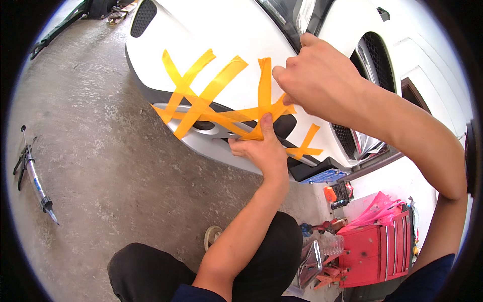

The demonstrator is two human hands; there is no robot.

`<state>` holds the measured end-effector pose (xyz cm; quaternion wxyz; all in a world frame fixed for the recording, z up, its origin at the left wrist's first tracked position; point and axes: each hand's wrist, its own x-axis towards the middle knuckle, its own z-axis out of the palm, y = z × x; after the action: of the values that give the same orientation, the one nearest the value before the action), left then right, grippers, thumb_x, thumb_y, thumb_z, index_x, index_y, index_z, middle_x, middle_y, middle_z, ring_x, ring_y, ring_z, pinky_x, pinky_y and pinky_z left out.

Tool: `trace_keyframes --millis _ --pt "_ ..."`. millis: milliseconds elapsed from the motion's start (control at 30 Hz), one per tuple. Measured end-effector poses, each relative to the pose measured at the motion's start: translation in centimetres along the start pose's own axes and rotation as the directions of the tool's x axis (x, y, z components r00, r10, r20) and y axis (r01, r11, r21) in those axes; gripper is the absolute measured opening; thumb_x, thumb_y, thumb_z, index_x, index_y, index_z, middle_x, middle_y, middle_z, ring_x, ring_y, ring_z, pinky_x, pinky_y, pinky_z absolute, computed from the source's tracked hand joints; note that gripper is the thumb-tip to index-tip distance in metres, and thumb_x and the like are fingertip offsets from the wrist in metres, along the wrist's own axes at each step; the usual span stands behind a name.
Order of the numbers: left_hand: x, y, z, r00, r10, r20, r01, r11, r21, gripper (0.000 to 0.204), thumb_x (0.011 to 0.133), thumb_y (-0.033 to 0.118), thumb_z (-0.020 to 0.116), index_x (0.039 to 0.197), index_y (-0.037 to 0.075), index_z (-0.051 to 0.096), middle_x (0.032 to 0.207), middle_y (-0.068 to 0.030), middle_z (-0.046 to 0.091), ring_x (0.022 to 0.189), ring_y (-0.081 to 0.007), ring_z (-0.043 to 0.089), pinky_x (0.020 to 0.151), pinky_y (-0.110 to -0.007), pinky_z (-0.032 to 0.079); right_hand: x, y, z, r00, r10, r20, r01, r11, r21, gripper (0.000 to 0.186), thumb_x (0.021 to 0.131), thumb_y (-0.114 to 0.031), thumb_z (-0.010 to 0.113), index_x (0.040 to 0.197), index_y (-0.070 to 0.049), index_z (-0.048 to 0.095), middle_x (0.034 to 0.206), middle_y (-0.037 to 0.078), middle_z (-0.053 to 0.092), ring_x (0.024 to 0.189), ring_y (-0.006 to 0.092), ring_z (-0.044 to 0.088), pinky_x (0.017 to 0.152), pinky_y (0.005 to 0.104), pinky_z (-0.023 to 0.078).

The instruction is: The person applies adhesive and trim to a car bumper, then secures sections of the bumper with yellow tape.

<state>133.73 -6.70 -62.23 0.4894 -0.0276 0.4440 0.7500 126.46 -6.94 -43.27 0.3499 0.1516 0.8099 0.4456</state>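
Note:
Before me is a white car bumper (229,25) with grey and black trim around a round lamp (204,125). Strips of yellow tape (216,85) cross over the trim and white panel. My left hand (265,153) grips the trim's lower edge, thumb pressed on the tape and fingers curled beneath, partly hidden. Farther right and higher, my right hand (319,78) is closed beside the white panel, its lower fingers at the end of a slanting tape strip. Its palm side is hidden. A small tape cross (304,149) lies right of my left hand.
A caulking gun (35,176) lies on the concrete floor (100,126) at left. At lower right stands a red tool cabinet (370,251) with a pink plastic sheet (375,214) on top. A blue crate (324,176) sits beneath the bumper's right part. My knees (271,246) are close below.

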Motion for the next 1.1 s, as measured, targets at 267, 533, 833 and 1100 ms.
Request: trace_keyframes --millis 267,533,833,1100 --pt "-0.7 3.5 -0.1 0.978 -0.189 0.085 0.181 0.979 0.098 0.115 0.076 0.050 0.079 0.140 -0.016 0.008 0.134 -0.0293 0.024 0.132 -0.0396 0.024 0.110 -0.045 0.026 0.1 -0.4 1.8 0.996 0.085 0.036 -0.082 0.993 -0.081 0.017 0.084 -0.022 0.067 0.090 -0.008 0.062 0.064 0.009 0.066 0.063 0.0266 0.066 0.095 0.0374 0.038" --pt "0.9 4.4 -1.2 0.846 0.531 -0.046 -0.531 0.847 0.032 0.116 0.075 0.044 0.080 0.148 -0.007 0.006 0.146 -0.0316 0.016 0.139 -0.0453 0.016 0.114 -0.055 0.020 -0.5 -0.1 1.6 0.991 0.129 0.048 -0.132 0.989 0.066 0.028 0.077 -0.010 0.068 0.104 -0.008 0.061 0.074 0.011 0.069 0.073 0.0282 0.069 0.102 0.0441 0.039" --pt "3.8 5.0 -0.5 0.622 0.765 0.165 -0.722 0.479 0.499 0.119 0.069 0.052 0.081 0.152 0.000 0.012 0.152 -0.0349 0.004 0.143 -0.0515 -0.001 0.112 -0.065 0.006 -0.2 0.3 0.4 0.990 0.029 0.141 -0.039 0.997 0.070 0.010 0.078 -0.019 0.064 0.073 -0.012 0.068 0.071 0.005 0.067 0.075 0.0228 0.068 0.085 0.0384 0.042" --pt "4.6 6.7 -1.4 0.592 0.769 0.242 -0.756 0.426 0.497 0.119 0.063 0.052 0.084 0.152 0.006 0.020 0.152 -0.0360 0.007 0.142 -0.0548 0.000 0.112 -0.066 0.005 -2.9 0.6 5.4 0.941 -0.004 -0.337 0.033 0.996 0.082 0.016 0.070 -0.009 0.066 0.086 -0.012 0.068 0.060 0.000 0.057 0.065 0.0184 0.060 0.108 0.0470 0.036"
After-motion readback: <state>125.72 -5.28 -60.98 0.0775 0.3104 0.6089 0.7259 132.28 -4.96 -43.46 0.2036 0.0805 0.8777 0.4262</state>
